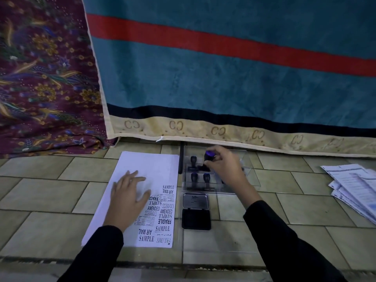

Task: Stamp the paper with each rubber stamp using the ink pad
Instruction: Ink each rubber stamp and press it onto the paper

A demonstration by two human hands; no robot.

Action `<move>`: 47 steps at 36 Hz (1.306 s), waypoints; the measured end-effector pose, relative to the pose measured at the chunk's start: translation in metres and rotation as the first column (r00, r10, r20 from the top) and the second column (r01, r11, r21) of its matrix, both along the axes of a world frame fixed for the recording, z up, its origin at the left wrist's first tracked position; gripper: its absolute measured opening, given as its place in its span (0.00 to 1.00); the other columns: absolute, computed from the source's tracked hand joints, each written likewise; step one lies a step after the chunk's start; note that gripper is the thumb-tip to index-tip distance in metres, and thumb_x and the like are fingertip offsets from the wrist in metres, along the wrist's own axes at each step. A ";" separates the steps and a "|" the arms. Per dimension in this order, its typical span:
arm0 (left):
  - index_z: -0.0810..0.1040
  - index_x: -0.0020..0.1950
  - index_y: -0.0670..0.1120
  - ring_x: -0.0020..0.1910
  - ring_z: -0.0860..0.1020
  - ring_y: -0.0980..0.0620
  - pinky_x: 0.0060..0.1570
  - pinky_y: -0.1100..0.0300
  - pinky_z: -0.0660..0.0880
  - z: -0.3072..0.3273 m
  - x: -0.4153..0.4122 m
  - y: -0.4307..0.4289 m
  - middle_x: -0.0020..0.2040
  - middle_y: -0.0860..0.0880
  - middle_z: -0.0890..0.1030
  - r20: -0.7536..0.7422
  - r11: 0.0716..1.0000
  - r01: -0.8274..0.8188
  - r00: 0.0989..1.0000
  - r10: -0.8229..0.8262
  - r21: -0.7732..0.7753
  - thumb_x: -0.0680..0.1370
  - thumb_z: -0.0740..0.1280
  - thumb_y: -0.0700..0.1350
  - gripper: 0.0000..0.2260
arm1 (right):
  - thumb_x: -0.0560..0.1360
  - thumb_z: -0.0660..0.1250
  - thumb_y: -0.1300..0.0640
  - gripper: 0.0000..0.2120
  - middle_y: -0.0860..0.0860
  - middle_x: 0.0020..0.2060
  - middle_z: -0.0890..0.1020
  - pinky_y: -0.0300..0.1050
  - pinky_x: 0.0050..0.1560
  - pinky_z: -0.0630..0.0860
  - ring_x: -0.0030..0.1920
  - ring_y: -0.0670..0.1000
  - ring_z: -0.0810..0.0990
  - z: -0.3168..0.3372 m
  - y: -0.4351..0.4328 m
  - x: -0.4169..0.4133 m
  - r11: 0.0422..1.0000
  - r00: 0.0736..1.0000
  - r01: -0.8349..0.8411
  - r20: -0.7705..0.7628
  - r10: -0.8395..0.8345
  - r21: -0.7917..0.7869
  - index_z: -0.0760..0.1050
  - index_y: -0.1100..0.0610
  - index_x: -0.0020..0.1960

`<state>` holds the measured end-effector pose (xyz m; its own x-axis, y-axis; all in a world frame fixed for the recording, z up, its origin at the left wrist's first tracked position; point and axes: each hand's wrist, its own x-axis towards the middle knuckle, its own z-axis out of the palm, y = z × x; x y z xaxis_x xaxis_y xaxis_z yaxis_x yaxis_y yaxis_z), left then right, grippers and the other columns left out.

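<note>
Pinching a purple-topped stamp (209,159) in the clear tray (251,176), right hand (223,165) picks it w/ fingertips. Left hand (128,190) spread flat, pinning paper (146,165) on floor. Ink pad (196,219) open beside paper's right edge, ready.

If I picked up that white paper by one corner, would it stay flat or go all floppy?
Probably floppy: the paper looks like a single thin sheet lying flat on the tiled floor. It likely slides easily too, which may be why the left hand rests flat on it. It looks light.
</note>
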<state>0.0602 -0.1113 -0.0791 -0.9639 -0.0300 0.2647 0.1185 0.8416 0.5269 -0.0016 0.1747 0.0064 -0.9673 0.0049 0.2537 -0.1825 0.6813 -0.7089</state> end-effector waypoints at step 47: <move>0.61 0.74 0.58 0.76 0.46 0.61 0.74 0.56 0.38 -0.019 0.030 0.072 0.76 0.61 0.59 0.173 0.924 0.369 0.921 -0.348 -0.106 0.66 0.58 0.76 0.41 | 0.66 0.77 0.60 0.15 0.50 0.48 0.81 0.43 0.51 0.79 0.46 0.48 0.80 -0.022 -0.018 0.100 0.943 0.944 -0.292 0.206 0.258 0.157 0.81 0.54 0.51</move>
<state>0.0904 -0.0389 -0.0977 -0.9317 0.3504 0.0958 0.3548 0.8210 0.4474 0.0985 0.1566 -0.0158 -0.9535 -0.2978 0.0461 -0.2620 0.7432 -0.6157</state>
